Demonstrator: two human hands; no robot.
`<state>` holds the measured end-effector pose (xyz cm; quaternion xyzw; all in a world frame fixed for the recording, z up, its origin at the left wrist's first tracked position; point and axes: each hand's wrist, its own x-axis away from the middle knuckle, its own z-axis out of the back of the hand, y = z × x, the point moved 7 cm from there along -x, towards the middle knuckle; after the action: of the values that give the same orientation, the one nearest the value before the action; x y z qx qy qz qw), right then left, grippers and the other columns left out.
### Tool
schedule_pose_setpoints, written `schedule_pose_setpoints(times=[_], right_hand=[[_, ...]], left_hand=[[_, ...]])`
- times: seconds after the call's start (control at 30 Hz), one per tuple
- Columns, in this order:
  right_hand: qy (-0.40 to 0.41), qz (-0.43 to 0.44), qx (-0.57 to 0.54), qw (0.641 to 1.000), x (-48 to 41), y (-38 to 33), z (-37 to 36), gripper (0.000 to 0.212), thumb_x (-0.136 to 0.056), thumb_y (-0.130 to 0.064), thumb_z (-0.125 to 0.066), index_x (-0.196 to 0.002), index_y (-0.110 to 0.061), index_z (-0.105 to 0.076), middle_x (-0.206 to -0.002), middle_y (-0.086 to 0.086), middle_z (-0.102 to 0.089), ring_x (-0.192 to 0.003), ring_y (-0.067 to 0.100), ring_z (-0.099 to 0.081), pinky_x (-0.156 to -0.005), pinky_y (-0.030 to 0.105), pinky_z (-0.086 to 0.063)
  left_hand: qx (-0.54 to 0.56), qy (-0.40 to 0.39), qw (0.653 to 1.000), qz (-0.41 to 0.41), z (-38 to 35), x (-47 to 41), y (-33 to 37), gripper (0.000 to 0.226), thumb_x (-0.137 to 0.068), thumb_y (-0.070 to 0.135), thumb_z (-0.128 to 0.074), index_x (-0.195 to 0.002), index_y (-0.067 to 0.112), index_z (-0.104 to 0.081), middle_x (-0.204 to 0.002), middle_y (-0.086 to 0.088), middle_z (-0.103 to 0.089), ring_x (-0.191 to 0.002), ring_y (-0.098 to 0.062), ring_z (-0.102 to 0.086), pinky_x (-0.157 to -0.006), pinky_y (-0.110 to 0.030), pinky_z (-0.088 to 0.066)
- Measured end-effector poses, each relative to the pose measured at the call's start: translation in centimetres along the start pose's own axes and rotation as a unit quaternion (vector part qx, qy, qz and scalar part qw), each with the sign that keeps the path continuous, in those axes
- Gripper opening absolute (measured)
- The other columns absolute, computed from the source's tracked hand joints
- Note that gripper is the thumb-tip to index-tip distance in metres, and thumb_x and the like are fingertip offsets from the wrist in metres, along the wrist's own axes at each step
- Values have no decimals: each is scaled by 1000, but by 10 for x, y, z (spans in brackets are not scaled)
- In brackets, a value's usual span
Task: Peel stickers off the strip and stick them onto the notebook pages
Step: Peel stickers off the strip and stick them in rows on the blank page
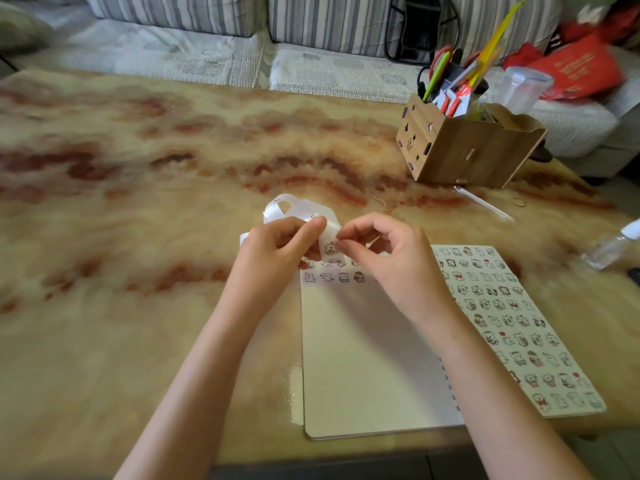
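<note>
Notebook (367,358) lies on marbled table (138,209) before striped sofa (173,15).

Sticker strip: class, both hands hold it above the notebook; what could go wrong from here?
The sticker pinched by the right hand could tear or fold onto itself. The curled sticker strip in the left hand could slip. On the left page, it might overlap the stuck row.

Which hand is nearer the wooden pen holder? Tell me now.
Right. The right hand sits in front and left of the wooden pen holder; the left hand is further left, gripping the sticker strip.
</note>
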<state>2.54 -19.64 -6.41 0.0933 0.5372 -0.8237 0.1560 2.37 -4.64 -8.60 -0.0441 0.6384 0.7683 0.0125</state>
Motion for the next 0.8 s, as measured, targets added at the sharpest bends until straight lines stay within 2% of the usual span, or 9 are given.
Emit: schedule_pose_setpoints(times=[0.07, 0.17, 0.47, 0.67, 0.8], right_hand=[[5, 0, -3, 1000, 0, 0, 1, 12, -82, -7, -72, -80, -18, -70, -75, -2, -70, -63, 11, -58, -58, 24, -49], [7, 2, 1, 1000, 0, 1, 1, 11, -83, -6, -71, -82, -17, -70, -75, -5, -70, -65, 10, -59, -64, 28, -49], [18, 21, 30, 999, 1, -2, 1, 12, -80, -7, -73, -81, -19, -72, -79, -6, -70, -65, 7, -58, -62, 28, -47], [24, 29, 36, 999, 1, -3, 0, 13, -79, -7, -75, -81, -20, -71, -77, -10, -69, -65, 3, -56, -57, 17, -43], [23, 41, 47, 998, 0, -5, -1, 13, -78, -6, -75, -80, -18, -70, -76, -6, -69, -64, 3, -56, -55, 14, -41]], left_hand=[[-22, -11, 1000, 2, -1, 1, -2, 20, -90, 26, -61, -82, 11, -72, -71, 1, -71, -64, 1, -63, -61, -10, -46], [-25, -16, 1000, 2, -2, 0, -4, 16, -89, 23, -62, -82, 13, -72, -69, 1, -70, -63, 0, -62, -62, -11, -47], [-2, -9, 1000, 5, 0, 0, -3, 15, -89, 21, -63, -82, 13, -73, -66, 4, -70, -61, 1, -62, -60, -10, -46], [-8, -13, 1000, 0, 0, 1, -1, 15, -89, 20, -63, -85, 10, -74, -63, 9, -68, -60, 4, -62, -59, -8, -44], [-15, -11, 1000, 3, 0, 0, -2, 16, -89, 21, -64, -85, 10, -74, -66, 5, -69, -60, 4, -61, -58, -6, -43]])
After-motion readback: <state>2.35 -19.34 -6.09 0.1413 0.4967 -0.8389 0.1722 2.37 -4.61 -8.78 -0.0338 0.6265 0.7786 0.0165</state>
